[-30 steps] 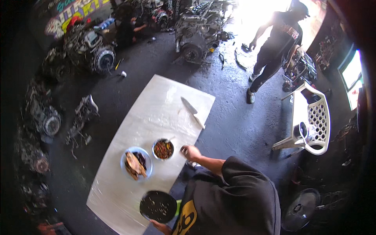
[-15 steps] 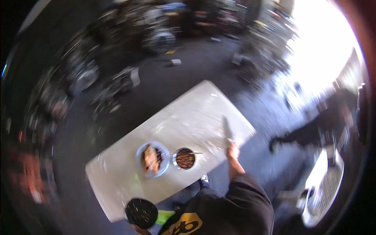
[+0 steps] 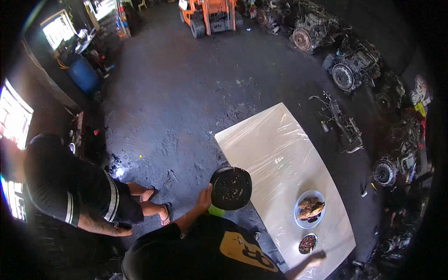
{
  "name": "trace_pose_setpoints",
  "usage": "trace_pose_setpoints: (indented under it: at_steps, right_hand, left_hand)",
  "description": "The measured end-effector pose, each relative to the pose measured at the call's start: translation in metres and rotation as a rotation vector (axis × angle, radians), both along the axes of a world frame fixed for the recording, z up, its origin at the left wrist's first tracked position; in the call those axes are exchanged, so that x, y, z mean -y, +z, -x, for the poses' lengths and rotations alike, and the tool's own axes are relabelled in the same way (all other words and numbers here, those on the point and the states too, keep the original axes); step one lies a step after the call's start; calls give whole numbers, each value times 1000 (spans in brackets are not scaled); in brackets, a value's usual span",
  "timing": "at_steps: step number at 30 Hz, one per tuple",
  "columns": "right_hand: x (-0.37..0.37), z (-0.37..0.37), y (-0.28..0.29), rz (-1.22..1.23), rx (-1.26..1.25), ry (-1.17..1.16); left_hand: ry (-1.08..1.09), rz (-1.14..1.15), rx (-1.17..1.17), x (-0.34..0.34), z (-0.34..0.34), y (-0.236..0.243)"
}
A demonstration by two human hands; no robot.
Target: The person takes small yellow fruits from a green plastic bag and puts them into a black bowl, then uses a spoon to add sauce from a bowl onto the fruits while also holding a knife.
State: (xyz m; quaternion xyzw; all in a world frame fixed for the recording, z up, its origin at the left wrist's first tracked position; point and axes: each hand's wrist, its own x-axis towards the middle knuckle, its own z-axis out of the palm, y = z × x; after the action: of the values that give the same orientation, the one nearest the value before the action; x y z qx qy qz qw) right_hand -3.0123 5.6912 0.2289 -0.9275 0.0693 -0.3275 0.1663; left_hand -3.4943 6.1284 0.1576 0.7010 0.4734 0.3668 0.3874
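My left hand (image 3: 204, 198) grips the rim of a black square dish (image 3: 231, 188), which has small pale bits scattered inside. A piece of bright green (image 3: 216, 211) shows just below the dish. The dish is held beside the table's left edge. My right hand (image 3: 317, 258) is closed low over the table, just past a small bowl (image 3: 308, 244) of dark reddish chopped food. What it holds, if anything, cannot be made out. Farther up the table stands a pale blue bowl (image 3: 297, 217) with browned cooked meat (image 3: 311, 208), apparently poultry.
The table (image 3: 275, 154) has a white top under clear plastic wrap. A person (image 3: 70, 186) in dark clothes stands at the left. Engines (image 3: 354, 67) and metal parts (image 3: 343, 119) line the right side. An orange forklift (image 3: 210, 16) and a blue drum (image 3: 83, 73) stand farther back.
My view has swung left, so the table now lies at the right. A blade seen at my right hand before is no longer visible. The left hand still has the black dish.
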Motion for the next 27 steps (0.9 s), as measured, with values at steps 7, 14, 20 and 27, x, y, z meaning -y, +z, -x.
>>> trace_pose_setpoints:
  at_steps: [7, 14, 20, 27]
  right_hand:
    - [-358, 81, -114, -409, -508, 587]
    - [-598, 185, -140, -315, -521, 733]
    - [-804, 278, -86, -327, -1044, 1091]
    - [-1089, 330, -130, -81, -1248, 1319]
  left_hand:
    - [176, 286, 66, -183, 71, 65]
    - [249, 352, 269, -337, 140, 70]
    - [702, 200, 269, -435, 259, 47]
    - [749, 617, -301, -625, 341, 95]
